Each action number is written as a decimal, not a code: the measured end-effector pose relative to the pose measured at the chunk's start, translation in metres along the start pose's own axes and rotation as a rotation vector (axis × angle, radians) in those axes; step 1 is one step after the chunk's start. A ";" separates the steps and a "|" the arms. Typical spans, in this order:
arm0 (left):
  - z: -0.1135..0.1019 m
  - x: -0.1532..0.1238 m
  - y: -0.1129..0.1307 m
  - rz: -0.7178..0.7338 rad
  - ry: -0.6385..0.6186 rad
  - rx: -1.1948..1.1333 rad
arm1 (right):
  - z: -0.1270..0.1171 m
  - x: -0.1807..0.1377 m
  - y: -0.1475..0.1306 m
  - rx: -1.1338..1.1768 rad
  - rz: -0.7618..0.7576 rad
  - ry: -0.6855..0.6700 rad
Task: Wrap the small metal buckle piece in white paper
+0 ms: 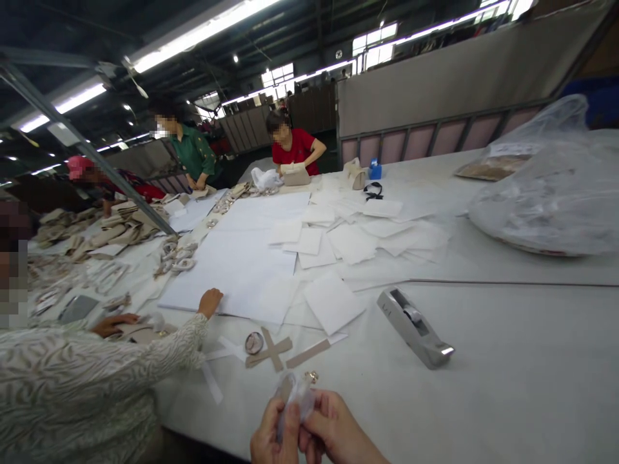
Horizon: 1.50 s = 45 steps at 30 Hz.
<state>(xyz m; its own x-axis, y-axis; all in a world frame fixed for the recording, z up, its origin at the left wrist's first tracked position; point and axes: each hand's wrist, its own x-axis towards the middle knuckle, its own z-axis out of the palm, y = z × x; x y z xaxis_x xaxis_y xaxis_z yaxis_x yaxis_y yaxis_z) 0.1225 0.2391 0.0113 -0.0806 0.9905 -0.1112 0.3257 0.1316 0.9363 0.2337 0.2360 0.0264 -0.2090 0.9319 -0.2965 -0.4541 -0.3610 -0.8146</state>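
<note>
Near the bottom edge, my left hand (pixel 271 430) and my right hand (pixel 333 422) close around a small bundle in thin whitish wrapping (pixel 302 394). Something beige shows through on its left side, but what is inside I cannot make out. Gold-coloured metal hardware (pixel 312 376) sits at the bundle's upper end. Just beyond lie crossed beige strips (pixel 269 350), a small round item (pixel 254 343) and another beige strip (pixel 308 354). To the right, a grey tape dispenser (pixel 414 327) rests on the table.
White sheets (pixel 333 301) are spread over the table (pixel 507 361). A co-worker's patterned sleeve (pixel 97 367) reaches in from the left. Large clear plastic bags (pixel 546 193) lie at the right. Beige pieces (pixel 120 229) are piled at the left, near a slanted metal post (pixel 91 148). Other people work farther back.
</note>
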 end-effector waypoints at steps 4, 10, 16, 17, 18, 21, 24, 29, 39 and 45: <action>0.006 -0.003 0.004 -0.121 -0.079 -0.277 | 0.005 0.001 0.002 -0.023 0.121 0.038; 0.003 -0.004 0.004 -0.197 -0.086 -0.427 | -0.001 -0.003 0.007 -0.100 0.145 0.113; -0.005 0.003 -0.012 -0.159 -0.112 -0.362 | -0.009 -0.005 0.017 -0.062 -0.037 0.154; -0.005 0.004 -0.013 -0.156 -0.135 -0.352 | -0.010 -0.006 0.018 -0.077 -0.058 0.145; -0.005 0.004 -0.014 -0.152 -0.151 -0.346 | -0.010 -0.006 0.018 -0.095 -0.081 0.136; -0.008 0.005 -0.014 -0.139 -0.147 -0.352 | -0.010 -0.011 0.017 -0.098 -0.132 0.105; -0.011 0.006 -0.014 -0.123 -0.140 -0.387 | -0.013 -0.017 0.016 -0.099 -0.165 0.023; -0.013 0.007 -0.020 -0.115 -0.192 -0.351 | -0.024 -0.021 0.018 -0.584 -0.459 0.057; -0.016 0.008 -0.025 -0.187 -0.367 -0.375 | -0.039 -0.021 0.014 -1.219 -1.136 0.132; -0.022 0.003 -0.015 -0.168 -0.475 -0.290 | -0.039 -0.019 0.008 -1.325 -1.049 0.011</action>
<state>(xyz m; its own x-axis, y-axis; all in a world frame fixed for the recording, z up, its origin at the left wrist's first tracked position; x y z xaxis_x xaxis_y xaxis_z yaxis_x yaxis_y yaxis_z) 0.0968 0.2393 0.0042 0.3445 0.8748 -0.3405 0.0682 0.3384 0.9385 0.2675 0.2162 0.0059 -0.3027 0.7356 0.6060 0.6044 0.6398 -0.4747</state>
